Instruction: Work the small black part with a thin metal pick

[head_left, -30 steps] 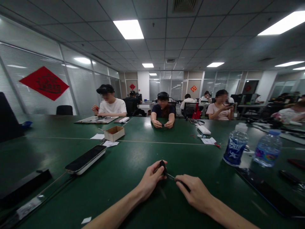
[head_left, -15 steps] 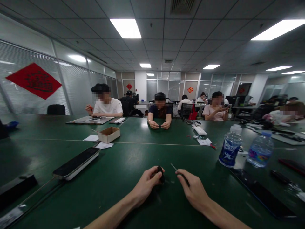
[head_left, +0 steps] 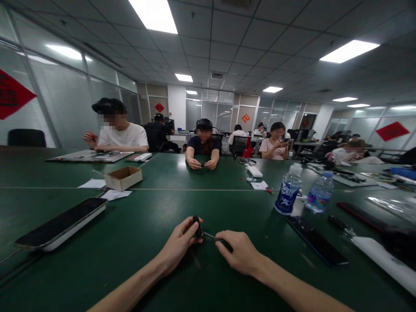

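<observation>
My left hand is closed around a small black part, held upright just above the green table. What kind of part it is, I cannot make out. In my right hand is a screwdriver, its dark handle mostly hidden by the fingers. The thin metal shaft points left, and its tip reaches the side of the black part or lies right by it. Both hands are low in the middle of the view, a short gap apart.
To the left lie a phone on a white block and a small open box beside paper. On the right stand two bottles, one blue-labelled, one blue-capped, near a dark phone. Across the table sits a person.
The view has turned to the right, so things appear further left. My right hand has brought the screwdriver's tip from apart to the black part in my left hand.
</observation>
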A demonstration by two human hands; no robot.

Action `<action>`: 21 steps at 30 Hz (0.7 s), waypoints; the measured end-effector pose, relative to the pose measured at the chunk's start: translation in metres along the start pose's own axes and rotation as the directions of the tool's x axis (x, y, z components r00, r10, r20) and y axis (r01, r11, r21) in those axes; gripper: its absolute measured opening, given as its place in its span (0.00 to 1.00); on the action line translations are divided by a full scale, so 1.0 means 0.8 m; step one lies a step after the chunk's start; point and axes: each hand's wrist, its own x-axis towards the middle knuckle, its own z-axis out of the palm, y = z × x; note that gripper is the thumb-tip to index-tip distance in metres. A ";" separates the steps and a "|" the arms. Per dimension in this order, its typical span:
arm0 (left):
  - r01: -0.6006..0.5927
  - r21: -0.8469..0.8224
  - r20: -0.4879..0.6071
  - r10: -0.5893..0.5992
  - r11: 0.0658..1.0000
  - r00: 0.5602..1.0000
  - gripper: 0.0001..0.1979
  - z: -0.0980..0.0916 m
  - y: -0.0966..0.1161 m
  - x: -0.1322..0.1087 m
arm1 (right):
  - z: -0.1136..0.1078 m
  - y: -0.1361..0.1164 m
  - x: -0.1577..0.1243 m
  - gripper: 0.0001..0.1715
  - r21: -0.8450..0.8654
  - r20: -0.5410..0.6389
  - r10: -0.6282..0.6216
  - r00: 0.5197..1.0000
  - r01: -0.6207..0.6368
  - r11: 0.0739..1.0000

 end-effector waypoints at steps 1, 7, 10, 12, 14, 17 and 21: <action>0.001 0.013 0.001 -0.001 1.000 1.000 0.18 0.001 0.001 0.000 | 0.000 0.001 0.000 0.12 -0.005 0.005 -0.001 1.000 0.001 1.000; -0.003 0.063 -0.001 0.003 0.998 1.000 0.18 0.001 0.002 -0.001 | 0.002 0.004 0.000 0.12 -0.028 0.027 -0.002 1.000 0.002 1.000; -0.008 0.069 0.010 0.007 0.998 1.000 0.17 -0.001 0.001 -0.001 | 0.002 0.004 0.000 0.13 -0.010 0.032 0.004 0.999 -0.004 1.000; -0.019 0.071 0.005 0.019 0.997 1.000 0.17 -0.001 0.000 0.000 | 0.001 0.002 -0.001 0.12 0.002 0.033 0.004 0.999 -0.004 1.000; -0.035 0.054 0.000 0.035 0.998 0.999 0.16 -0.002 -0.001 0.000 | 0.000 0.001 0.000 0.12 0.011 0.021 0.006 1.000 -0.006 1.000; -0.054 -0.006 -0.004 0.054 0.999 0.999 0.17 -0.002 -0.001 0.000 | 0.002 0.002 0.000 0.13 0.025 -0.001 0.013 1.000 -0.013 1.000; -0.052 -0.067 -0.008 0.051 0.996 0.999 0.17 -0.003 0.000 0.001 | 0.006 0.004 0.000 0.13 0.048 -0.003 0.016 1.000 -0.015 0.999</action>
